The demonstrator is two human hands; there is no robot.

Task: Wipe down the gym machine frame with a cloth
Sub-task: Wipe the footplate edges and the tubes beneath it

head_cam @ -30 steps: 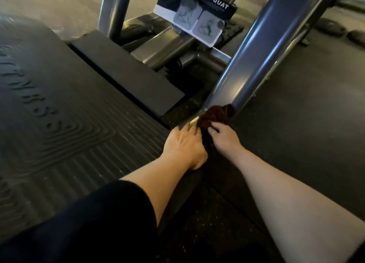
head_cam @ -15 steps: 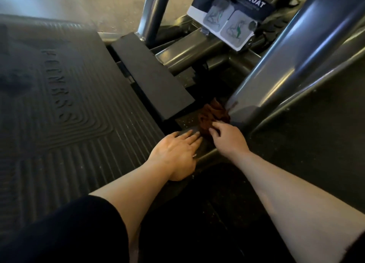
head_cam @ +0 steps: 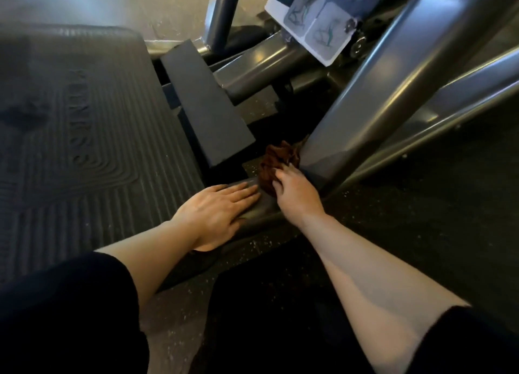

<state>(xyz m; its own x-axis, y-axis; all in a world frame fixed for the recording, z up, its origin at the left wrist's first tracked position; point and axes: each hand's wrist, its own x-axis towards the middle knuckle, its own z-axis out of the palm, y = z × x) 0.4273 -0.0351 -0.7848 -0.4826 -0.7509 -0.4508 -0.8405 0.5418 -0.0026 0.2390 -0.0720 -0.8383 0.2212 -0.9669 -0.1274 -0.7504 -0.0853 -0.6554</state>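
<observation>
I can read only "QUAT" on the placard [head_cam: 320, 22], cut off by the top edge, and my right hand [head_cam: 295, 191] hides part of the brown cloth [head_cam: 276, 160]. Its curled fingers grip that cloth at the foot of the slanted frame beam [head_cam: 373, 98]. My left hand [head_cam: 216, 210] lies flat, fingers straight, on the base rail [head_cam: 261, 208] beside the ribbed platform [head_cam: 84, 149].

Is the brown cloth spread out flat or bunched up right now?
Bunched up. The cloth sits crumpled in folds at the frame's base, gripped by the right hand.

Sloped frame tube [head_cam: 365, 101] and black block [head_cam: 207, 107] flank cloth [head_cam: 276, 160].
</observation>
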